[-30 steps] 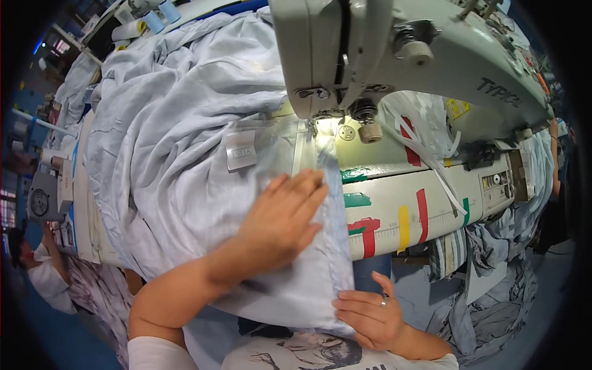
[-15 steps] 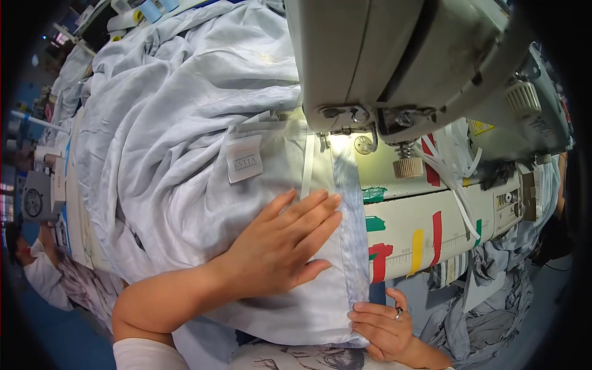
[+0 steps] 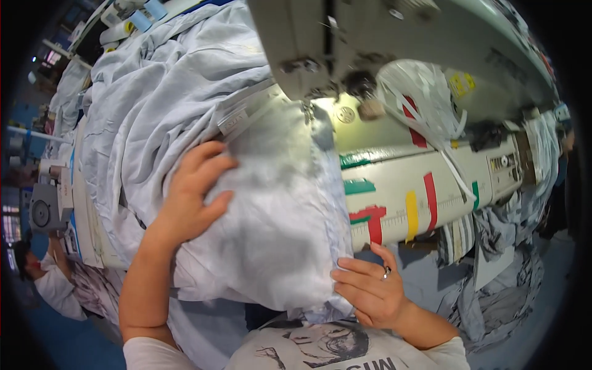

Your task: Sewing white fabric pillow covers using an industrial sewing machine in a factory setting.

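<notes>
Control of Pale Fabric

Fabric runs up to the presser foot. Left hand, fingers apart: flatten folds. Right hand at the edge, pinch not discernible: keep the edge straight, without pulling

Wht printed tee, 1 ring

Left grip now farther left

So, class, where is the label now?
In the head view, the label sits on the pale fabric, left of the sewing machine, just above the left hand.
</notes>
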`<state>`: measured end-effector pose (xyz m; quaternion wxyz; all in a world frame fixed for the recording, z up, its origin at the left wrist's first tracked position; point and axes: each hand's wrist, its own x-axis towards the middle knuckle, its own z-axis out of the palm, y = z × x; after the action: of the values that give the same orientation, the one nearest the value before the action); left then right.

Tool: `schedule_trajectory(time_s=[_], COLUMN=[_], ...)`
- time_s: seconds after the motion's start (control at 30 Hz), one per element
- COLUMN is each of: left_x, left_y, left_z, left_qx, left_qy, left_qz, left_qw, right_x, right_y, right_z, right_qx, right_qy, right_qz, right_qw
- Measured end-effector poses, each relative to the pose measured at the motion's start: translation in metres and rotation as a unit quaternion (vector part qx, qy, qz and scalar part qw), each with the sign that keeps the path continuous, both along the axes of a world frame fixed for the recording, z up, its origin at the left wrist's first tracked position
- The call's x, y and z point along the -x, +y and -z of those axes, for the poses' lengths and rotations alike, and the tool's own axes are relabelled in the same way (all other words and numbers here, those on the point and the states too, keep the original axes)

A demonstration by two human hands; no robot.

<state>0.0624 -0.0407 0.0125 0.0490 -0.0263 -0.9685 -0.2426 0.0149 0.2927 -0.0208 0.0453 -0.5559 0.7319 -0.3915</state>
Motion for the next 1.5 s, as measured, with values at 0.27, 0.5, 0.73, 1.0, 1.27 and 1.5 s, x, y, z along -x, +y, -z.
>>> schedule_trajectory(time_s=[0.27,0.5,0.73,1.0,1.27,1.5], left_x=[-0.007,0.009,0.015,0.037,0.072,0.053], left_y=[0.08,0.09,0.081,0.061,0.032,0.055], left_z=[-0.014,0.028,0.017,0.012,0.015,0.02], left_qx=[0.071,0.015,0.0,0.041,0.021,0.031], left_qy=[0.073,0.135,0.047,-0.003,0.032,0.03], left_qz=[0.069,0.124,0.175,0.18,0.181,0.173], left_qw=[0.992,0.983,0.983,0.983,0.983,0.984], right_x=[-0.018,-0.029,-0.026,-0.007,0.02,0.043], right_y=[0.003,0.021,0.03,0.019,-0.005,-0.02], right_z=[0.01,0.012,0.007,0.004,0.002,-0.001], right_qx=[0.024,0.009,-0.038,-0.054,-0.038,-0.029], right_qy=[0.032,0.017,-0.049,-0.057,-0.035,-0.017], right_qz=[0.011,0.016,0.031,0.024,0.009,0.034], right_qw=[0.999,1.0,0.998,0.997,0.999,0.999])
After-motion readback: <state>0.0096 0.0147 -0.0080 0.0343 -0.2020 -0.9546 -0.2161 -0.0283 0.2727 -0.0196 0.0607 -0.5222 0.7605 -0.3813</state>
